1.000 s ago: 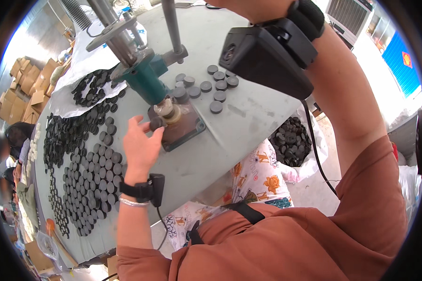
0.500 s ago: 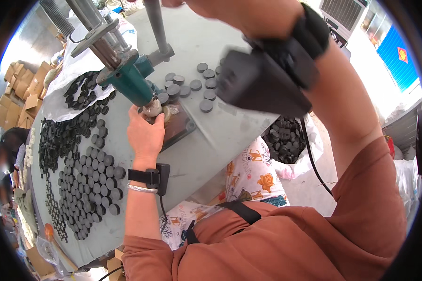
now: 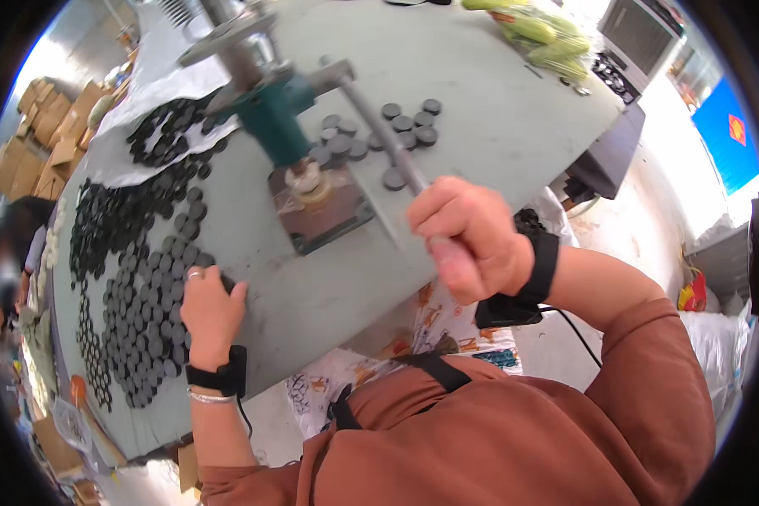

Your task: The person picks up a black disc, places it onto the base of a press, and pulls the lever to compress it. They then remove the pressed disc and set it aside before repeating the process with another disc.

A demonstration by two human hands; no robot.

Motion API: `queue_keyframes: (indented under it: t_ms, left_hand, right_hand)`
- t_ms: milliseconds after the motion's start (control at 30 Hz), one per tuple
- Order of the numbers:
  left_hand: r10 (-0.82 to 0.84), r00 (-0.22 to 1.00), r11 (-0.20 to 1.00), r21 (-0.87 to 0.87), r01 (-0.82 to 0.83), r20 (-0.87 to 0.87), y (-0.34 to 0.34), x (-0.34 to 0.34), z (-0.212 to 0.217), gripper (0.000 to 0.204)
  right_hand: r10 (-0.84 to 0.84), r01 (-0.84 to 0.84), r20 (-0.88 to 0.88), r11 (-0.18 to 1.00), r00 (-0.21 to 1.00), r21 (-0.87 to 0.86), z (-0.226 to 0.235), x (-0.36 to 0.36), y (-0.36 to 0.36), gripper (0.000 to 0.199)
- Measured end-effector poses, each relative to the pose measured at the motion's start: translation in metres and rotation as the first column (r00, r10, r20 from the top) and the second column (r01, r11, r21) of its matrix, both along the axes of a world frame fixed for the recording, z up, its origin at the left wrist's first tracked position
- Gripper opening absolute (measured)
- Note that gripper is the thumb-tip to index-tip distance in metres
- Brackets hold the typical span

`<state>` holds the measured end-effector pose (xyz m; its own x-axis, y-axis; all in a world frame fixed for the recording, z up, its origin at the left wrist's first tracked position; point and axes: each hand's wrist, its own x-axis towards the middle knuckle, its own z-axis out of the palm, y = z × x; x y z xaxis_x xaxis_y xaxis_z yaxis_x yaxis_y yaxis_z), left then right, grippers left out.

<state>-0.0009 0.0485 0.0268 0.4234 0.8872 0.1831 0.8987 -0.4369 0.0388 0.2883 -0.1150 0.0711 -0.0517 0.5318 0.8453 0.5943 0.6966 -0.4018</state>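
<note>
Two hands at a green hand press (image 3: 278,118) on a grey table (image 3: 481,110).
Right hand (image 3: 468,236) clamps the lever handle (image 3: 379,135); left hand (image 3: 211,308), fingers together, rests on black discs (image 3: 135,295) near left of the press.

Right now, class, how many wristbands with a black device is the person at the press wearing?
2: one wristband on the left wrist beside the black discs, one on the right wrist behind the hand gripping the press lever.

- Cardboard boxes (image 3: 34,139) stacked far left, well beyond the fingers.
- Green bagged produce (image 3: 535,34) at the table's far edge.
- Blue sign (image 3: 728,135) off right.
- Patterned cloth (image 3: 434,316) below the table edge.
</note>
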Motion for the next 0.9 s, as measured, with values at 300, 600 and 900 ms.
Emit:
queue_keyframes:
  t_ms: [300,600,900]
  left_hand:
    - [-0.2,0.902,0.961,-0.103,0.257,0.384,0.004,0.01,0.001,0.046]
    - [-0.07,0.727,0.962,-0.147,0.231,0.683,0.002,0.125,0.014,0.068]
    - [-0.06,0.547,0.936,-0.144,0.322,0.835,0.005,0.142,0.002,0.066]
  right_hand:
    - [-0.198,0.207,0.188,0.978,0.962,-0.025,0.137,-0.013,0.019,0.011]
    - [-0.307,0.31,0.045,0.931,0.95,-0.194,0.194,-0.012,0.073,0.022]
    - [-0.403,0.303,0.532,0.915,0.745,0.268,0.195,0.017,0.085,0.009]
